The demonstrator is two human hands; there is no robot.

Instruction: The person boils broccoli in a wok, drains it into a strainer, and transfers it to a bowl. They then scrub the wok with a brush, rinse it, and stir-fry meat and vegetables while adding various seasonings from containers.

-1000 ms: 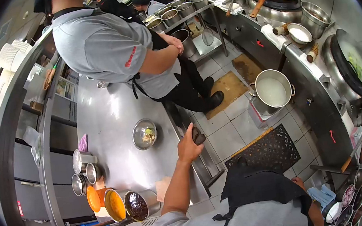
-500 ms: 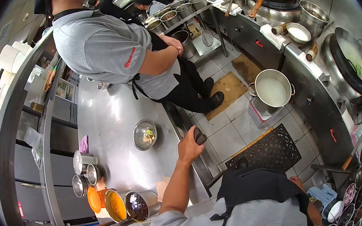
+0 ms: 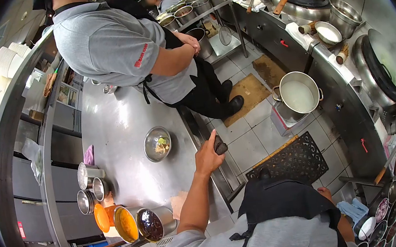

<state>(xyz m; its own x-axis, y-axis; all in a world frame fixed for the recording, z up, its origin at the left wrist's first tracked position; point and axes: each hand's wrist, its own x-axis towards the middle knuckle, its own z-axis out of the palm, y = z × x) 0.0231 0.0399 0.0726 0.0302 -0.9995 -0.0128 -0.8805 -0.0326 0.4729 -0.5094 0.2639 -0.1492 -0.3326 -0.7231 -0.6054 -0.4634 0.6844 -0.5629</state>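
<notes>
co-worker [image 3: 116, 45]: head cut off | right hand [image 3: 324, 193]: mostly hidden

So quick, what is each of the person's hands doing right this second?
Left hand: closed around a small dark object, at the edge of the steel counter.
Right hand: only partly visible low beside the apron; cannot tell open or closed.

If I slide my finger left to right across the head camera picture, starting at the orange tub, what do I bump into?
Orange tub → steel bowl of food → left hand holding a dark thing → black floor mat → big pot of pale liquid → wok.
</notes>
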